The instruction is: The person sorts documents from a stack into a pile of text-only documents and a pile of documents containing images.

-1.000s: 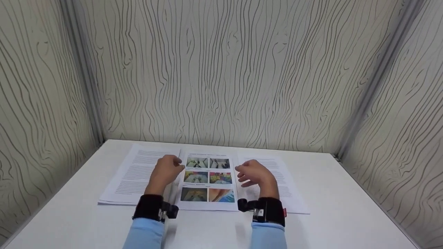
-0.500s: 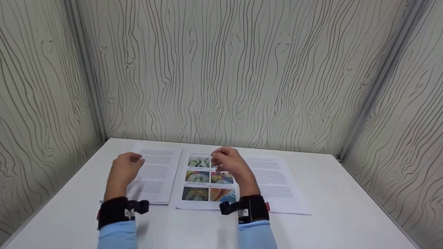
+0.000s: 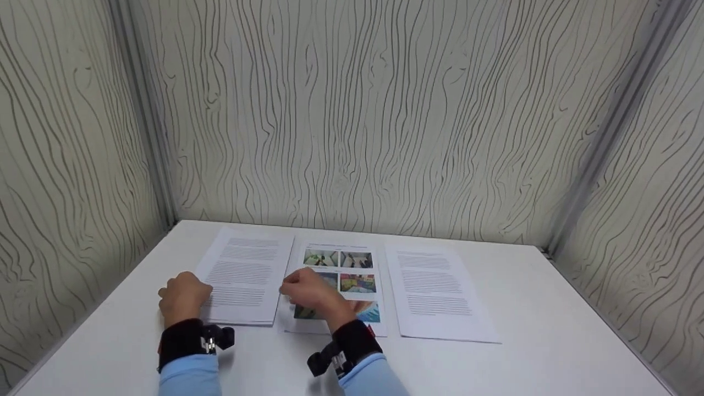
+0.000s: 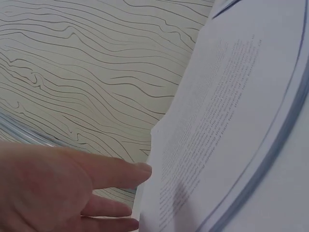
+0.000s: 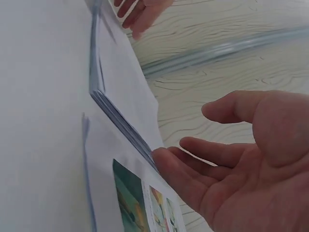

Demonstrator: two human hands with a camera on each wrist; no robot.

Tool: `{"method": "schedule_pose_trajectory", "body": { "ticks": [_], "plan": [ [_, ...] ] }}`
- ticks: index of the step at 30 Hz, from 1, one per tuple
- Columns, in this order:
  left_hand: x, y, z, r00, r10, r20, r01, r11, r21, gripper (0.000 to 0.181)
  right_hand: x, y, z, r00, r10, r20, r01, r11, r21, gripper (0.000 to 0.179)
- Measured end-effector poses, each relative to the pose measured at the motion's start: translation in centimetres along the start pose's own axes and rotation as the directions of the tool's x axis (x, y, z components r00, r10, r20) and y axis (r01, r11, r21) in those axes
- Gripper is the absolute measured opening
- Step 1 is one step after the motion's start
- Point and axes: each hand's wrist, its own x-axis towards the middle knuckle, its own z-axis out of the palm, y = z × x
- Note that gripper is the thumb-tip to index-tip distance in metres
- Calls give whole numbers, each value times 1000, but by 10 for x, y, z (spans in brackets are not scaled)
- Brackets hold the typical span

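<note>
Three sets of white printed paper lie side by side on a white table. My left hand point(image 3: 184, 297) is at the left edge of the left paper stack point(image 3: 245, 275); in the left wrist view its thumb and fingers reach loosely toward the stack's side. My right hand point(image 3: 314, 292) is over the middle sheet with colour pictures point(image 3: 357, 283), partly covering it. Its fingertips point at the right edge of the left stack. The right wrist view shows that hand with fingers loosely bent, nothing between thumb and fingers, and the thick layered edge of the stack point(image 5: 125, 126) beside it.
A third set of text pages point(image 3: 437, 291) lies to the right of the picture sheet. The white table point(image 3: 550, 330) ends at a wood-grain patterned back wall point(image 3: 352, 121), with matching side walls and grey corner posts.
Both hands first shift left from the middle sheet. My left hand then lowers to the left stack's outer edge, while my right hand moves left and down toward its inner edge. The papers stay put.
</note>
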Motion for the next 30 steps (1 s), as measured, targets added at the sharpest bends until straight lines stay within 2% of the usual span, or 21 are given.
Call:
{"method": "schedule_pose_trajectory", "body": {
  "ticks": [4,10,15,17,19,22,25,28,30],
  "plan": [
    [-3,-2,3,999,-34,-3,34,999,7,42,1,-3,14,1000,16,-7,-17,994,-108,42],
    [-7,-2,3,999,-33,-8,34,999,15,44,-1,-4,22,1000,28,7,-27,995,-91,50],
    [-5,-1,0,999,-36,17,36,999,10,42,-1,-8,24,1000,4,5,-3,990,-143,47],
    [-4,-1,-2,999,-34,9,34,999,12,42,-2,-10,24,1000,-4,7,5,986,-168,45],
    [-3,-1,-4,999,-30,-14,30,999,14,41,-3,-14,24,1000,-3,10,5,984,-179,44],
    [1,1,-5,996,-19,-82,19,1000,5,39,-6,-18,22,1000,-15,6,16,985,-172,44],
    [3,1,-6,991,-13,-133,8,999,-37,36,-8,-21,20,1000,-22,-5,21,989,-147,44],
    [4,-1,-7,993,-10,-118,2,998,-68,38,-9,-20,21,1000,-13,-4,12,990,-139,46],
    [4,-1,-9,997,-11,-76,6,998,-70,43,-8,-18,22,1000,-3,1,3,988,-157,47]
  ]
}}
